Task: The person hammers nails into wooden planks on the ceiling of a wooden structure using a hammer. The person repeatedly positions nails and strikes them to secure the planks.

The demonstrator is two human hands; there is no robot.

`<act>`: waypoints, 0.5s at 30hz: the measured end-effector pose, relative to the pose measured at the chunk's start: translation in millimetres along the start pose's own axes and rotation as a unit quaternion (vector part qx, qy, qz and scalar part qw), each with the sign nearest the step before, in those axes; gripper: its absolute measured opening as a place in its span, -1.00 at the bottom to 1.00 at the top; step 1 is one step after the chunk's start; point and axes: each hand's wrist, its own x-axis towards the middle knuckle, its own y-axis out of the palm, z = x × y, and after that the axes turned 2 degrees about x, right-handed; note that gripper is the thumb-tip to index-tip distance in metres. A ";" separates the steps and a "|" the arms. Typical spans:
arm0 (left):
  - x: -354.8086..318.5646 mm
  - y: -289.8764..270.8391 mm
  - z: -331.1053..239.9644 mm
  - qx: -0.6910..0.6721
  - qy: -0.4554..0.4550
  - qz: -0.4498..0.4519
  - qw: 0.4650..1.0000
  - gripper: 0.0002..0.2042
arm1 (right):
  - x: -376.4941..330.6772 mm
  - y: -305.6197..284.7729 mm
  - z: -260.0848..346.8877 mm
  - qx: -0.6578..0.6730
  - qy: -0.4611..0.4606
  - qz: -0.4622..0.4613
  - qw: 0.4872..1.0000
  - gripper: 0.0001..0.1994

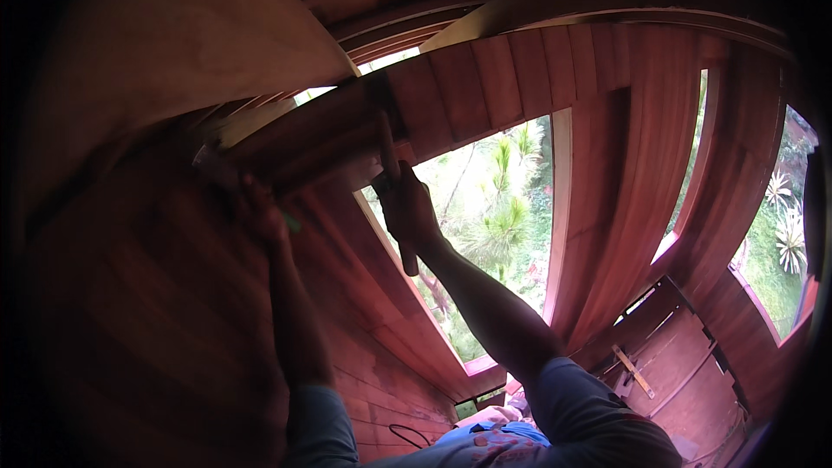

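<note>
Sleeves of a grey shirt (589,407) filled the picture's lower edge, both forearms rising from them toward eleven o'clock. The right hand (407,208) was wrapped tight around the handle of a hammer (392,175), whose dim head met the reddish wooden beam (321,134) above the window opening (485,217). At nine o'clock from it, the left hand (260,208) was raised against the same beam's underside, fingers pressed together, perhaps pinching something small; shadow hid what. Beyond stood vertical wall planks (607,165). At four o'clock, far below, lay a plank floor (676,373). Through the opening showed green palm-like plants (507,208).
</note>
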 end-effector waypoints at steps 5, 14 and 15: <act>-6.4 -3.7 -37.6 0.007 -0.141 0.035 0.989 -0.61 | -6.9 6.3 -10.7 0.017 -0.139 -0.065 0.988 -0.87; -3.4 0.2 -50.9 -0.065 -0.176 -0.006 0.982 -0.54 | -16.1 16.7 3.6 0.101 -0.048 -0.047 0.993 -0.56; -4.3 0.7 -44.5 -0.035 -0.132 -0.003 0.991 -0.54 | -8.3 18.5 -3.1 0.086 -0.033 -0.019 0.996 -0.61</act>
